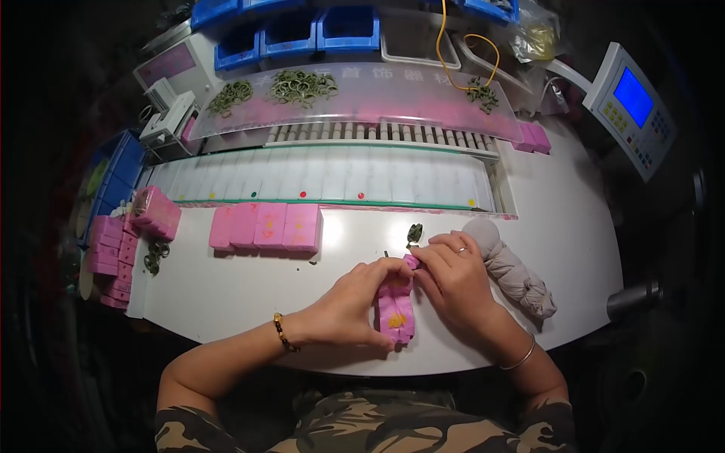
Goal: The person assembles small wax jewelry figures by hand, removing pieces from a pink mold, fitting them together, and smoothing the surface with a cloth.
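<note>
The left hand (343, 300) grips a long pink block (395, 306) marked yellow; the right hand (459, 279) touches its far end, maybe pinching, can't tell.

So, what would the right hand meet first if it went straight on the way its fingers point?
The right hand would likely first meet the far end of the pink block, which it seems to touch, though depth is unclear.

Over the surface (219, 291), a block (394, 306) is sitting between the hands (340, 306). A cloth (517, 273) is lying just right of them. A row of blocks (266, 226) is standing to their left and beyond, with a stack (108, 253) lying farther left. Beyond the hands, a sheet (411, 97) is carrying rings (302, 87) before bins (347, 43); a screen (633, 98) is hanging far right.
</note>
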Motion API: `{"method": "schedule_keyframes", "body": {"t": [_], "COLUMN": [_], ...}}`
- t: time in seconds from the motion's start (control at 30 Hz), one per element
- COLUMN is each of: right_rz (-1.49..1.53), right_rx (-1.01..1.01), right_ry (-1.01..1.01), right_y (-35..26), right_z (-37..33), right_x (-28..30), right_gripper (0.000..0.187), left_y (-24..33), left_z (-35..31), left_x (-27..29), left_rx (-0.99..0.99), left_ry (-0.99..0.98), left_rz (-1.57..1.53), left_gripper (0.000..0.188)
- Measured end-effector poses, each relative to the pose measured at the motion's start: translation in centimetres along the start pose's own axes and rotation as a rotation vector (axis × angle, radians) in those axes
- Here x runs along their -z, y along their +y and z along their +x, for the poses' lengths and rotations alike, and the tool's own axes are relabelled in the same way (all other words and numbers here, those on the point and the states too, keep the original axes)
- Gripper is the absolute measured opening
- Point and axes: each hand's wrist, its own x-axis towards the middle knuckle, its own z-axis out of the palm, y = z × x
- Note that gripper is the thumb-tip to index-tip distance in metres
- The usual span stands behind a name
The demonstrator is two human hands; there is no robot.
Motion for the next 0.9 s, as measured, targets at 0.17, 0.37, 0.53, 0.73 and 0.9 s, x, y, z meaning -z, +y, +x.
{"method": "schedule_keyframes", "body": {"t": [0.17, 0.37, 0.53, 0.73, 0.9], "right_rz": [-0.174, -0.146, -0.124, -0.431, -0.515], "right_rx": [0.010, -0.261, -0.204, 0.103, 0.288], "right_ry": [0.276, 0.095, 0.049, 0.500, 0.286], "right_y": [-0.6, 2.3, 1.9, -3.7, -3.8], "right_z": [0.0, -3.2, -3.8, -1.5, -2.4], "right_x": [2.9, 6.2, 6.9, 6.9, 2.0], "right_gripper": [0.051, 0.065, 0.076, 0.056, 0.044], "left_y": [-0.2, 0.0, -0.1, -1.1, 0.4], "left_z": [0.1, 0.2, 1.1, 0.8, 1.3], "left_x": [0.0, 0.7, 1.2, 1.2, 1.3], "left_rx": [-0.078, -0.057, -0.032, -0.015, 0.065], "left_ry": [0.045, 0.000, -0.059, -0.038, -0.086], "left_rz": [0.103, 0.074, -0.023, -0.096, -0.077], "left_gripper": [0.098, 0.098, 0.100, 0.105, 0.109]}}
